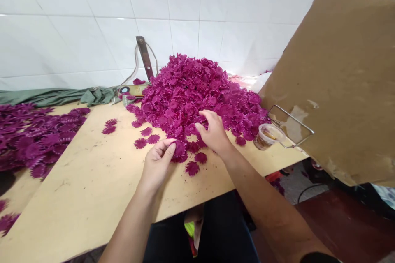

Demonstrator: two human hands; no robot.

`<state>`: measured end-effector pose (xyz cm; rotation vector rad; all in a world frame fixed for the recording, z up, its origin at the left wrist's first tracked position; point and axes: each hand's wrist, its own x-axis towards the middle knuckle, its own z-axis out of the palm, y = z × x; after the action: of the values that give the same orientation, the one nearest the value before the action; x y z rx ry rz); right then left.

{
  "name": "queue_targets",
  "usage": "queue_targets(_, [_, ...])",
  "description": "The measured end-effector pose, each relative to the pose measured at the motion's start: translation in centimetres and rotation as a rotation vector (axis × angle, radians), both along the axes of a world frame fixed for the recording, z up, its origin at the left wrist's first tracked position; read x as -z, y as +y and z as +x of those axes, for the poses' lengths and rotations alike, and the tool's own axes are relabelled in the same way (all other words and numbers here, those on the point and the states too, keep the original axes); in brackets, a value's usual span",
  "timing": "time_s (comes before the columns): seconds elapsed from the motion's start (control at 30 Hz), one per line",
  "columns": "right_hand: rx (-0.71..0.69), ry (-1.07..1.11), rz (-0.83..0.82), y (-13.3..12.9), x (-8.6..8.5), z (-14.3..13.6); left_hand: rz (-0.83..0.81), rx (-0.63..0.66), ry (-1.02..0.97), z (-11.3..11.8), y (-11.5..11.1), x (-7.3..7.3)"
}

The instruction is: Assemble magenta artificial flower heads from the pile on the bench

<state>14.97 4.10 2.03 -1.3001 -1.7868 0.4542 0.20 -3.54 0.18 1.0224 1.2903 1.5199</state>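
Note:
A large heap of magenta flower-shaped pieces [188, 90] rises at the back middle of the light wooden table [101, 181]. At the heap's near left edge, my left hand [158, 159] pinches a magenta flower piece [180, 151] between thumb and fingertips. To its right, my right hand [212, 131] is over the front of the heap, thumb and index finger apart, with nothing visible between them. Loose magenta pieces [191, 168] lie on the wood just in front of the hands, and a few more are left of the heap.
A second magenta pile [40, 135] spreads at the left, below a green cloth [55, 96]. Right of the heap stand a small clear tub [268, 136], a bent metal wire frame [296, 121] and a big cardboard sheet [342, 78]. A dark upright bar [144, 58] leans by the tiled wall.

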Motion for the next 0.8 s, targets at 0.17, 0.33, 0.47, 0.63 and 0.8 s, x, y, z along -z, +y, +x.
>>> queue_targets(0.17, [-0.47,0.15,-0.285,-3.7,-0.9,-1.7,-0.003,0.002,0.027,0.2,0.6,0.4])
queue_targets(0.33, [-0.529,0.21,-0.37,-4.2,0.3,-2.7,-0.072,-0.034,-0.009,0.0,0.6,0.8])
queue_targets(0.47, [-0.599,0.272,-0.386,-3.7,0.5,-2.9,-0.061,0.013,-0.071,0.2,0.3,0.8])
queue_targets(0.63, [-0.418,0.389,-0.341,-2.4,0.5,-2.8,0.024,0.025,0.025,0.4,-0.1,0.5])
queue_targets(0.8, [-0.023,0.352,-0.196,1.0,1.0,-1.5,0.065,-0.053,0.002,0.1,-0.4,0.4])
